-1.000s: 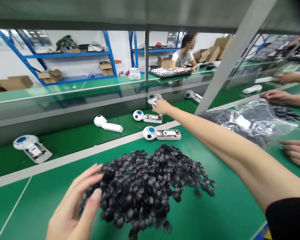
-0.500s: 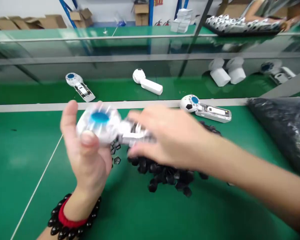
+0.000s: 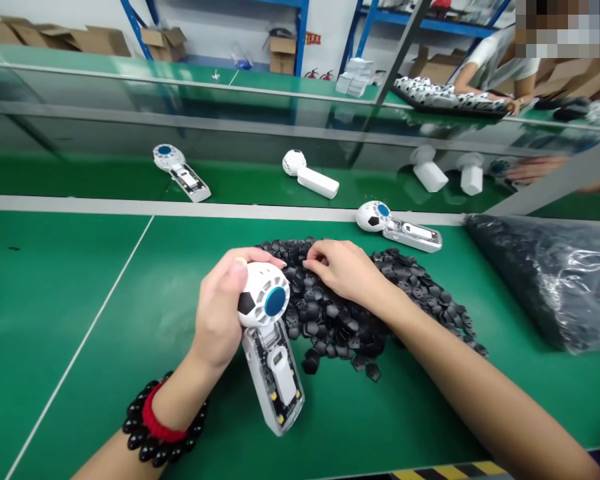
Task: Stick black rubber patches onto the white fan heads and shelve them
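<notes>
My left hand (image 3: pixel 221 303) is wrapped around the round white head of a handheld fan (image 3: pixel 271 301). The head has one black pentagon patch and a blue disc at its centre, and its clear handle hangs down with the circuit board showing. My right hand (image 3: pixel 343 267) is over a heap of small black pentagon pieces (image 3: pixel 337 320), thumb and fingertips pinched together at the pile. Whatever may be between those fingertips is too small to make out.
Another fan with an open handle (image 3: pixel 413 235) lies behind the heap. Beyond the pale rail are two more fans, a white one (image 3: pixel 317 181) and an opened one (image 3: pixel 190 181). A black plastic bag (image 3: pixel 555 287) sits right. A co-worker (image 3: pixel 495 67) handles a tray of white-and-black balls.
My right hand has let go of the fan's handle and moved onto the black pieces. My left hand has turned the fan so its handle points down. The view has shifted slightly.
</notes>
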A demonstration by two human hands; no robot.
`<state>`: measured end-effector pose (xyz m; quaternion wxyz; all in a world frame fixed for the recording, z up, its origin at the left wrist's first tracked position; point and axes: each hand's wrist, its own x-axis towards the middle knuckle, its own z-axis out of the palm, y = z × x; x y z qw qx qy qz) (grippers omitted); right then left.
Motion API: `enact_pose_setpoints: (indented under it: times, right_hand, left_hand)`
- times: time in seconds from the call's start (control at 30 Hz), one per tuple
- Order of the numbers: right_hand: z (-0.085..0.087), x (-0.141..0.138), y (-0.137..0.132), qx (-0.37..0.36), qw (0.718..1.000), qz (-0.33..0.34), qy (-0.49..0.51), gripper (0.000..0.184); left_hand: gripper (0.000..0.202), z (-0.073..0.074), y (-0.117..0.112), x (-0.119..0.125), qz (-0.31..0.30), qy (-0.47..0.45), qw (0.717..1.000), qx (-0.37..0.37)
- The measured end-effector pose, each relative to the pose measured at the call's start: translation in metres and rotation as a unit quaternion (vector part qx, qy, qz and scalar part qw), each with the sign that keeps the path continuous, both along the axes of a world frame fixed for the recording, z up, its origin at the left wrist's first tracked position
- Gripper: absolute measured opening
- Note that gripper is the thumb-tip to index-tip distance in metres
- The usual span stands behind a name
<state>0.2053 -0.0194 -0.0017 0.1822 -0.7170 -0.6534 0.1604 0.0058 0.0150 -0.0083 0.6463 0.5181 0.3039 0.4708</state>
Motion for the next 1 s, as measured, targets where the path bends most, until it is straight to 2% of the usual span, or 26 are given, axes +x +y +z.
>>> enact_pose_setpoints:
  times: [0.1, 0.2, 0.27, 0.37, 0.43, 0.5, 0.6, 0.73, 0.87, 0.93, 1.0]
  right_hand:
    - [0.022, -0.015, -0.011, 0.1, 0.991, 0.038, 0.082, 0.011]
    - [0.034, -0.032, -0.019, 0.276, 0.944, 0.113, 0.141, 0.009]
    - [0.033, -0.041, -0.021, 0.337, 0.921, 0.149, 0.124, 0.013]
    - [0.027, -0.048, -0.026, 0.332, 0.919, 0.19, 0.093, 0.014]
    - [0.022, -0.05, -0.033, 0.306, 0.926, 0.204, 0.08, 0.029]
    - [0.017, -0.053, -0.04, 0.288, 0.935, 0.197, 0.057, 0.049]
    - [0.01, -0.058, -0.048, 0.271, 0.947, 0.17, 0.042, 0.049]
    - [0.009, -0.062, -0.053, 0.284, 0.942, 0.152, 0.097, 0.055]
    - [0.005, -0.072, -0.054, 0.316, 0.924, 0.148, 0.153, 0.061]
    - [-0.003, -0.08, -0.051, 0.317, 0.918, 0.126, 0.203, 0.061]
    - [-0.013, -0.088, -0.048, 0.323, 0.911, 0.097, 0.235, 0.062]
  left_hand:
    - [0.026, 0.001, -0.003, 0.001, -0.003, -0.003, 0.999, -0.037]
    - [0.025, 0.001, -0.006, 0.0, -0.002, 0.013, 1.0, -0.018]
    - [0.026, 0.001, -0.006, -0.002, -0.007, 0.023, 1.0, 0.007]
    - [0.025, 0.003, -0.005, -0.005, -0.015, 0.044, 0.998, 0.036]
    - [0.025, 0.004, -0.004, -0.006, -0.019, 0.065, 0.996, 0.051]
    - [0.026, 0.006, -0.004, -0.007, -0.014, 0.086, 0.994, 0.062]
    - [0.03, 0.009, -0.008, -0.009, 0.002, 0.131, 0.988, 0.079]
    - [0.034, 0.017, -0.016, -0.015, 0.013, 0.173, 0.966, 0.19]
    - [0.031, 0.021, -0.01, -0.023, 0.016, 0.205, 0.922, 0.328]
    - [0.026, 0.02, -0.004, -0.024, 0.031, 0.218, 0.907, 0.359]
    - [0.022, 0.016, -0.001, -0.025, 0.05, 0.221, 0.907, 0.356]
